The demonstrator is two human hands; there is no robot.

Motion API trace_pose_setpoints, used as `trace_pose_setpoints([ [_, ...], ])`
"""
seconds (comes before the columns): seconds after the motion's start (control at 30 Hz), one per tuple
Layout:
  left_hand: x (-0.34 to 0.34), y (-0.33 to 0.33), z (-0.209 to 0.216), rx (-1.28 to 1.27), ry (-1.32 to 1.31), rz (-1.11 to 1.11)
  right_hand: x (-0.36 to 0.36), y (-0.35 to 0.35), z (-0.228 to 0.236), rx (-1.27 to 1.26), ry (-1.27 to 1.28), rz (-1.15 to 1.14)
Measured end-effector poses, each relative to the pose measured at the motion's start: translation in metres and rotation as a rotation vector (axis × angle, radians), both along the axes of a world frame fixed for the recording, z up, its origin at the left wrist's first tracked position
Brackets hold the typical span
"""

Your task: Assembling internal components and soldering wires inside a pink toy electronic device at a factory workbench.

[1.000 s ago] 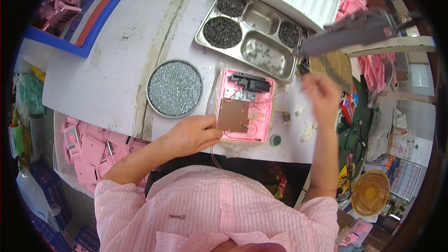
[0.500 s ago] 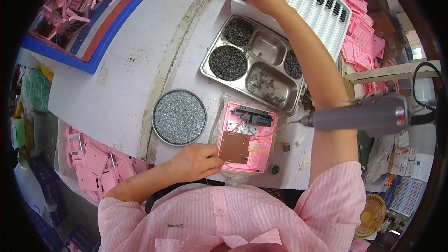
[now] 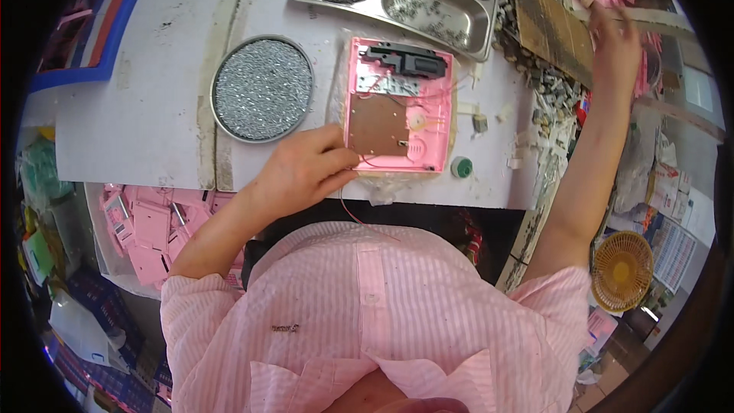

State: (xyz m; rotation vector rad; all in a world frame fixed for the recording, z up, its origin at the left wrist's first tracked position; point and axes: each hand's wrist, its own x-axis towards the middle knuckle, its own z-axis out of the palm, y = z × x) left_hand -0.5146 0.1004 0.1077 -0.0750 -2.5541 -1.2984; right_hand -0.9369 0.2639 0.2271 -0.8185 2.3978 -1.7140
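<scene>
On the white table [image 3: 153,107], the open pink plastic casing with a brown circuit board [image 3: 397,107] lies before the person. The left hand [image 3: 302,168], fingers curled, steadies its left edge; the right hand [image 3: 615,38] reaches away, blurred, grip unclear. This looks like a fastening step: a screw and the driver come next.

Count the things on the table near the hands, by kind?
Pink case: 1
Round screw dish: 1
Metal tray: 1
Green cap: 1
Total: 4

Pink-and-white striped button shirt, sleeves seemingly rolled above the elbows, forearms and hands bare.
</scene>
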Motion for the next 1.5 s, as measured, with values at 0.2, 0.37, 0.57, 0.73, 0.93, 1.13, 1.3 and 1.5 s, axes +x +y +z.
trace_pose_setpoints([
  [0.2, 0.007, 0.002, 0.005, 0.009, -0.103, 0.019, 0.223, 0.06, -0.082, 0.301, -0.12, 0.491],
  [0.37, 0.007, 0.004, 0.004, -0.003, -0.077, 0.04, 0.242, 0.051, -0.092, 0.446, 0.561, 0.477],
  [0.57, 0.004, 0.005, 0.007, 0.008, -0.083, 0.033, 0.242, 0.051, -0.106, 0.3, 0.499, 0.473],
  [0.73, 0.002, 0.006, 0.008, -0.029, -0.085, 0.023, 0.224, 0.07, -0.09, 0.275, 0.465, 0.426],
  [0.93, 0.001, 0.004, 0.012, -0.065, -0.155, 0.012, 0.177, 0.165, -0.067, 0.878, 0.295, 0.121],
  [1.13, -0.026, -0.026, 0.048, 0.067, -0.296, -0.224, 0.159, 0.159, -0.106, 0.682, 0.298, 0.069],
  [1.3, -0.13, -0.068, 0.058, -0.323, 0.035, 0.031, 0.113, 0.112, -0.1, 0.5, 0.343, 0.03],
  [1.5, -0.248, -0.083, 0.001, -0.772, -0.018, -0.131, 0.096, 0.106, -0.092, 0.135, 0.045, -0.044],
])
